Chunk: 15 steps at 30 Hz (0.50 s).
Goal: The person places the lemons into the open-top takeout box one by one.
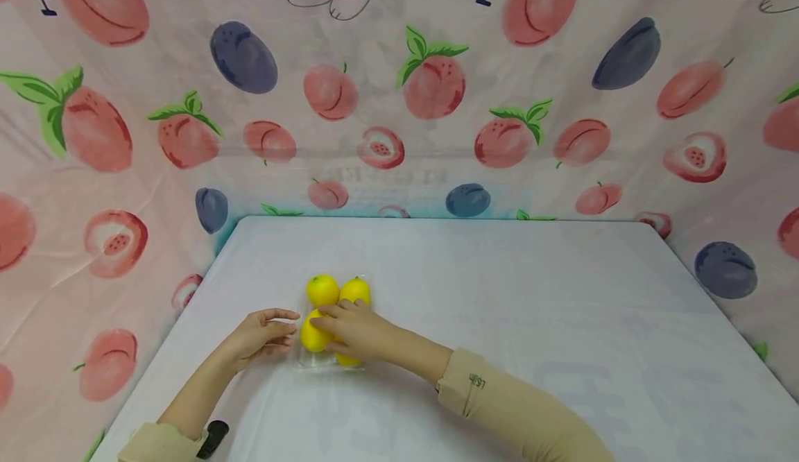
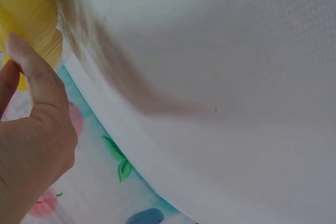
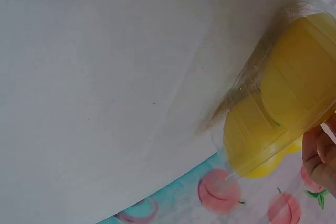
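Observation:
In the head view, several yellow lemons [image 1: 322, 290] sit in a clear plastic tray [image 1: 310, 363] on the left part of the table. My right hand [image 1: 365, 331] reaches over the tray from the right, its fingers and thumb around the near-left lemon [image 1: 314, 336]. It partly covers the lemons on the right. At the tray's left side is my left hand [image 1: 265, 335], fingers loosely bent with nothing between them. The right wrist view shows lemons [image 3: 252, 135] through the tray's ribbed wall, with the right hand's fingers [image 3: 313, 153] above.
A white cloth covers the table [image 1: 499, 295]. Behind and beside it hangs a pink curtain [image 1: 387, 53] printed with peaches and plums. A black strap [image 1: 213, 439] shows at the left sleeve [image 1: 164, 442].

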Each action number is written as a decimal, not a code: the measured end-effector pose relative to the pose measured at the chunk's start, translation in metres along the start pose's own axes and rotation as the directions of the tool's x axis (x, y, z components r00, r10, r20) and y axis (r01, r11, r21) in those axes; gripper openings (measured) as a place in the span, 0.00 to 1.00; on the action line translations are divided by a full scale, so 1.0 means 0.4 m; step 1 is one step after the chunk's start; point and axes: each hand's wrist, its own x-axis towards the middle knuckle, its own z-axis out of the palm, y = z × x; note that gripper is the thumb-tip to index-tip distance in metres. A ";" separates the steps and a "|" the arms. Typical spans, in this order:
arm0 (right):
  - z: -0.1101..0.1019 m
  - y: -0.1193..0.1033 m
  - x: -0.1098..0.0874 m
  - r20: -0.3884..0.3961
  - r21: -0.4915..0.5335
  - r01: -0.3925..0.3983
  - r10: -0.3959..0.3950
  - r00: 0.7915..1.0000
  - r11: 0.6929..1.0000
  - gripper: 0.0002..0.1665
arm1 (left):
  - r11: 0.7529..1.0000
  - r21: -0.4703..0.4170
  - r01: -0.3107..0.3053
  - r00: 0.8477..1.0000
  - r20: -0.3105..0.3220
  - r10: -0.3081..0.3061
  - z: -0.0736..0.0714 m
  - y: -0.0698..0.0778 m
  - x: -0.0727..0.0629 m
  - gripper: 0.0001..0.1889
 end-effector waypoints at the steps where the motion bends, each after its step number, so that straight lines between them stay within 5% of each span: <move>1: 0.001 -0.003 0.005 0.012 -0.015 0.007 -0.007 1.000 1.000 0.27 | 1.000 -0.001 0.001 1.000 0.000 -0.001 -0.001 0.001 -0.001 0.22; 9: 0.012 -0.016 0.008 0.003 -0.207 0.140 -0.143 0.990 0.968 0.24 | 1.000 0.006 0.007 1.000 -0.021 -0.007 -0.002 0.000 0.001 0.22; 15: 0.011 -0.021 0.004 -0.012 -0.222 0.167 -0.174 0.985 0.961 0.23 | 1.000 0.014 0.012 1.000 -0.016 -0.012 -0.002 0.005 0.004 0.23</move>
